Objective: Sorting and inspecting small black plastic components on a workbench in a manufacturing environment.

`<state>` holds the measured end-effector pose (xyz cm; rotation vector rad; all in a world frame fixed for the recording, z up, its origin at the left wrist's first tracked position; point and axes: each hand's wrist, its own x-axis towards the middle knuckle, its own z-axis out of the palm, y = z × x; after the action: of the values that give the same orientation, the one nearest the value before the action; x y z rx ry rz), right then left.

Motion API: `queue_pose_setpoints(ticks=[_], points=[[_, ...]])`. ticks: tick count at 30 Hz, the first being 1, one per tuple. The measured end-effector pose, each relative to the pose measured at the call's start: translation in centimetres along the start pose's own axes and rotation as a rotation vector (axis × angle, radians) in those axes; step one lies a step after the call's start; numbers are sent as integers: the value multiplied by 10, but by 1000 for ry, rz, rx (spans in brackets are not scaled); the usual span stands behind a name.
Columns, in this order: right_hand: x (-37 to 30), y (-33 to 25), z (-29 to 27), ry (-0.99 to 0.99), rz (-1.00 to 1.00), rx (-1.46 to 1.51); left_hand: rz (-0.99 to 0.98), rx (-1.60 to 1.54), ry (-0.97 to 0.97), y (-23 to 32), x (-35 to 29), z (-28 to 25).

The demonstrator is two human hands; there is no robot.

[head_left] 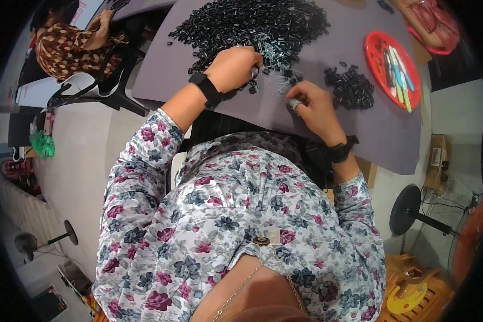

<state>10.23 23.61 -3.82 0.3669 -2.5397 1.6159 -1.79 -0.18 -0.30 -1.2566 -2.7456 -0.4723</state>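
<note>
A large heap of small black plastic pieces (252,24) covers the far middle of the table, with pale, clear slivers (276,51) strewn over its near side. My left hand (233,70) is at the heap's near edge, fingers curled in. What it holds, if anything, is hidden. To its right, my right hand (317,110) hovers by the table's near edge, thumb and fingers drawn together. A grey wrap shows on its thumb; whatever is pinched there is too small to make out. Beside this hand lies a smaller pile of black pieces (350,87).
A red oval tray (371,56) holding several slim, coloured-handled tools stands at the table's right. The grey table (389,139) ends close to my body. People sit at far left and far right. A black chair (124,96) and a fan base (405,209) flank me.
</note>
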Motion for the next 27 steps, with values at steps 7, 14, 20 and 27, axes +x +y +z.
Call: queue_pose_setpoints(ticks=[7,14,20,27], points=[[0,-1,-1,6,-32,-16,-184,-304,4,10,-1,-16],[3,9,2,-17,16,-1,4,-91,-20,-3,3,-3],[2,7,2,-12,1,-21,16,27,-123,5,9,-4],[4,0,1,-11,13,-35,17,-28,-70,8,3,-3]])
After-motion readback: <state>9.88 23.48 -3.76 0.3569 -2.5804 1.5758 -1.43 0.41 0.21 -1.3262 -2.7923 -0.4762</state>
